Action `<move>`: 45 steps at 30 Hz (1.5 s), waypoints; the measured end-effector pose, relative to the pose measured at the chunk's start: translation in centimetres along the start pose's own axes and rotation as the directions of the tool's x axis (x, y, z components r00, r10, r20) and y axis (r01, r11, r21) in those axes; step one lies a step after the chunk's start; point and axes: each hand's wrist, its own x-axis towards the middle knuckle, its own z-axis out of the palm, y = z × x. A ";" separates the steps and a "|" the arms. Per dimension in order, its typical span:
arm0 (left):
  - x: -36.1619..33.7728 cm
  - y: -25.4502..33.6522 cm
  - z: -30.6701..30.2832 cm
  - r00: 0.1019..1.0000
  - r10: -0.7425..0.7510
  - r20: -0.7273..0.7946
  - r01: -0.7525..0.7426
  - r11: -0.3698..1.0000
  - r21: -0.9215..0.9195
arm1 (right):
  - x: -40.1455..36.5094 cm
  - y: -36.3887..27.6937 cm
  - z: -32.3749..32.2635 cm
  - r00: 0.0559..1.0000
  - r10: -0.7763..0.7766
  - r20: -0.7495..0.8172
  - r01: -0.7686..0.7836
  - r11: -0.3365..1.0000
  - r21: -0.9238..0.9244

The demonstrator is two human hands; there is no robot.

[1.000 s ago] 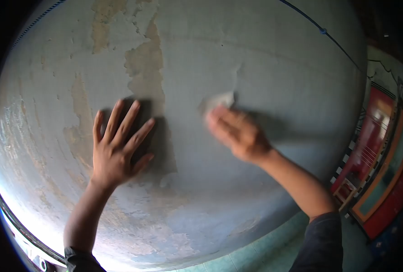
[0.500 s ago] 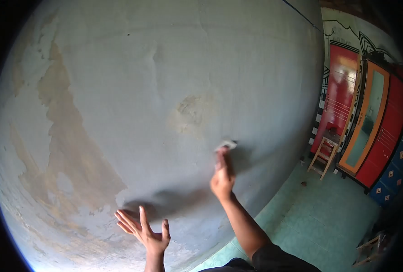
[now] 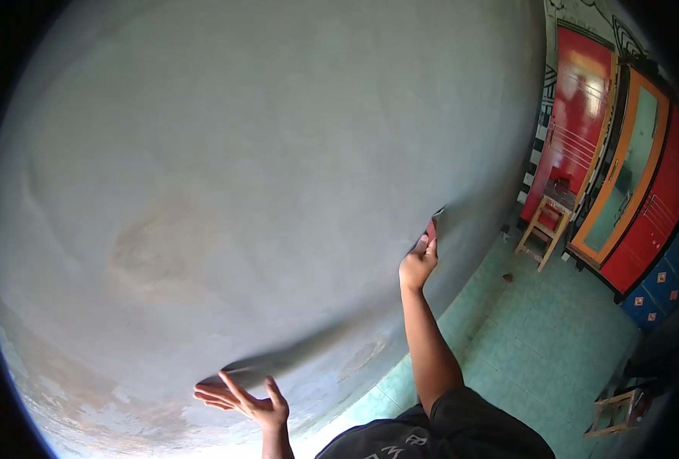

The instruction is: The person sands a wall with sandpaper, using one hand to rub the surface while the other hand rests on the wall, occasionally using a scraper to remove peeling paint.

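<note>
The grey wall [image 3: 278,176] fills most of the head view, with a rough brownish patch [image 3: 152,249] left of centre. My right hand [image 3: 418,268] is closed around the red handle of a scraper [image 3: 433,228], whose thin metal blade points up and right at the wall surface. Lower down, my left hand [image 3: 255,402] has its fingers spread and holds nothing. Its fingertips are at or close to the wall, near peeling paint; whether they touch is hard to tell.
Green tiled floor [image 3: 508,329] lies at the right. Beyond it stand a wooden stool [image 3: 542,229], a red door [image 3: 580,115], an orange-framed glass cabinet [image 3: 626,168] and blue drawers [image 3: 661,287]. Another wooden piece [image 3: 613,413] is at the lower right.
My right hand has moved right and up with the scraper. The view has shifted, so the brownish patch appears further left and lower. My left hand stays spread near the wall.
</note>
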 end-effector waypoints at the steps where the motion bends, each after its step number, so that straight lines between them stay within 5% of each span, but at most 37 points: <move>1: 0.5 1.1 1.1 0.999 -0.009 -0.032 0.010 1.000 0.027 | 1.0 0.7 -0.6 0.999 -0.034 0.024 0.035 0.999 -0.030; 8: 3.1 9.6 6.6 0.976 -0.158 -0.153 0.170 0.983 0.073 | 5.1 6.8 -4.4 0.881 -0.377 0.286 0.428 0.893 -0.139; 12: 3.1 13.7 9.8 0.990 -0.047 -0.135 0.066 0.989 0.136 | 18.5 9.6 -4.1 0.999 0.042 0.002 -0.042 0.999 0.017; 15: 1.9 15.3 11.7 0.994 0.045 -0.103 -0.025 0.982 0.188 | 18.2 5.3 -3.6 0.993 -0.091 0.077 0.095 0.994 -0.062; 16: 1.5 15.6 12.0 0.994 0.078 -0.081 -0.059 0.976 0.208 | 15.8 4.0 -3.0 0.956 -0.246 0.158 0.260 0.962 -0.081; 19: 1.1 16.0 12.9 0.988 0.114 -0.101 -0.089 0.970 0.225 | 11.4 3.1 -3.8 0.649 -0.619 0.442 0.687 0.726 0.008; 20: 0.8 15.6 12.8 0.988 0.135 -0.073 -0.119 0.974 0.191 | 12.2 4.5 -3.9 0.617 -0.664 0.422 0.721 0.693 0.035; 21: 0.5 15.0 12.7 0.984 0.163 -0.068 -0.147 0.969 0.197 | 13.2 4.7 -3.8 0.699 -0.620 0.357 0.666 0.746 -0.010; 23: 0.2 15.0 12.8 0.982 0.173 -0.069 -0.159 0.972 0.175 | 16.1 2.2 -3.4 0.956 -0.219 0.193 0.228 0.973 -0.022; 26: -0.2 15.7 12.9 0.986 0.152 -0.071 -0.142 0.981 0.133 | 16.1 0.4 -2.6 0.851 -0.466 0.242 0.495 0.865 -0.078; 29: 0.0 16.0 13.1 0.969 0.216 -0.122 -0.198 0.970 0.144 | 14.6 -0.8 -3.2 0.382 -0.767 0.516 0.856 0.504 0.116; 30: 0.1 16.3 13.2 0.965 0.220 -0.144 -0.199 0.969 0.146 | 16.2 -0.6 -3.5 0.321 -0.798 0.511 0.890 0.439 0.126; 33: 0.0 16.6 13.0 0.970 0.202 -0.132 -0.186 0.974 0.130 | 21.9 1.4 -2.8 0.757 -0.609 0.236 0.639 0.765 -0.077; 36: -0.6 16.7 13.1 0.978 0.175 -0.113 -0.163 0.981 0.108 | 23.6 0.9 -3.8 0.920 -0.328 0.213 0.354 0.930 -0.097; 39: -0.2 18.2 14.3 0.975 0.152 -0.163 -0.123 0.977 0.174 | 21.1 1.8 -5.2 0.637 -0.613 0.467 0.692 0.722 0.004; 42: -0.1 21.7 16.1 0.979 0.044 -0.201 -0.007 0.983 0.185 | 26.5 6.7 -6.3 0.508 -0.732 0.454 0.807 0.589 0.045; 45: 0.5 26.3 18.2 0.974 -0.064 -0.216 0.103 0.980 0.172 | 33.5 7.1 -6.7 0.919 -0.345 0.188 0.371 0.920 -0.124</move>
